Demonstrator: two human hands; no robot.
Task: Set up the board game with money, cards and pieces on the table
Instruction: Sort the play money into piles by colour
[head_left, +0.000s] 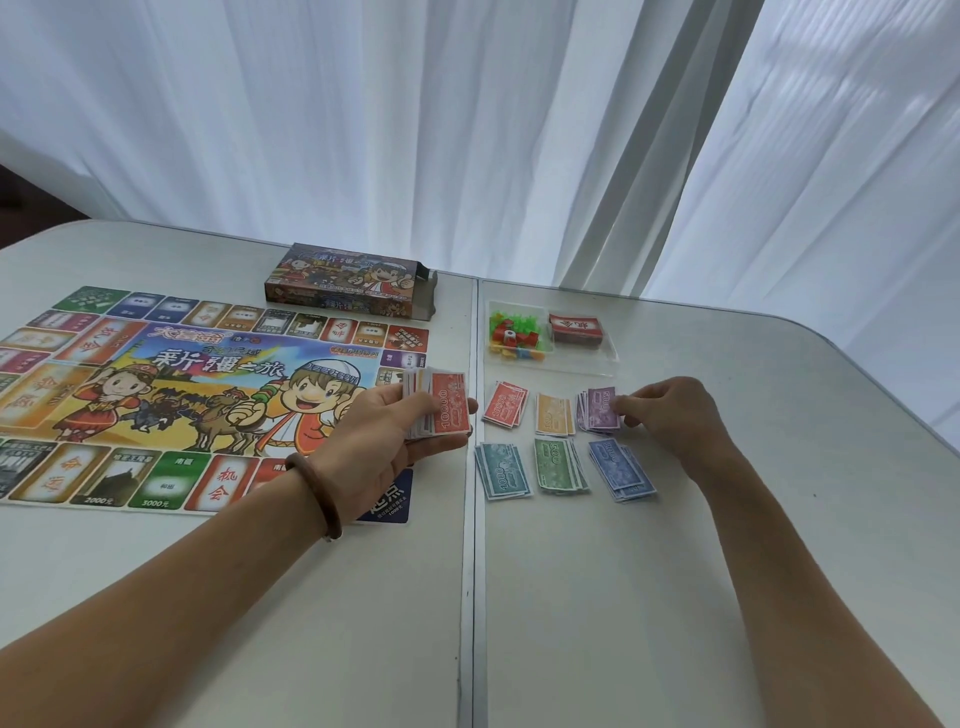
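1. Tray (602, 358) of clear plastic on the far right half of the table (675, 597), with two compartments: the left one holds small coloured pieces (514, 338), the right one a red deck of cards (575, 328)
2. Game box (348, 280) lies flat behind the board (156, 395); its right end flap is open, the inside hidden
3. Left hand (395, 436), with a bracelet (317, 493) on the wrist, grips a stack of paper money (441, 408) over the board's right edge, fingers curled beneath, a red 10000 note on top
4. Right hand (670, 415) has curled fingers, the tips pinching the right edge of the purple pile (600, 410)
5. Money lies in two rows just right of the table seam (472, 571): red pile (505, 411), orange pile (555, 414) and purple behind; teal pile (503, 472), green pile (560, 465) and blue pile (621, 470) in front, each apart from its neighbours
6. Bare tabletop spreads in front of the piles and to their right, up to the rounded far right corner; a white curtain (467, 130) hangs behind the far edge
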